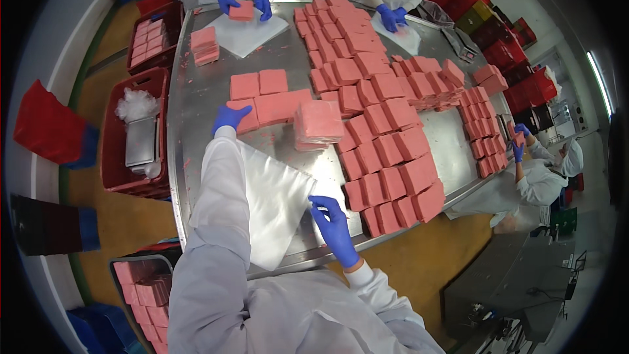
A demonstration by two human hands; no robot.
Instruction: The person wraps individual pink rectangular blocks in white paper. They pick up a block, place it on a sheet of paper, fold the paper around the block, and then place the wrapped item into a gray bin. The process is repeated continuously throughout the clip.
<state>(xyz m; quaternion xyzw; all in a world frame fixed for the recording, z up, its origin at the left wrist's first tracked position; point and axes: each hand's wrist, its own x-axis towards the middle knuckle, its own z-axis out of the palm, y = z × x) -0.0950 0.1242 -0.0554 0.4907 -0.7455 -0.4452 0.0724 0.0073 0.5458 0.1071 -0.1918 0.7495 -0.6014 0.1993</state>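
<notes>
My left hand [230, 118], in a blue glove, grips the left end of a pink block [245, 106] that looks like pressed meat. More pink blocks [274, 82] lie against it, and a short stack [319, 121] wrapped in clear film stands to their right. Nearer to me a stack of thin translucent plastic sheets [272, 213] lies flat on the steel table [196, 92]. My right hand [334, 226], also gloved in blue, has its thumb and fingers closed at the right corner of the sheets, seemingly pinching an edge.
Rows of pink blocks [386, 151] fill the table's middle and right. Across the table, one co-worker's gloved hand [227, 0] holds a block; others work at the far side and right. Red crates [118, 187] stand along the left, one with a bundle of clear plastic [136, 105].
</notes>
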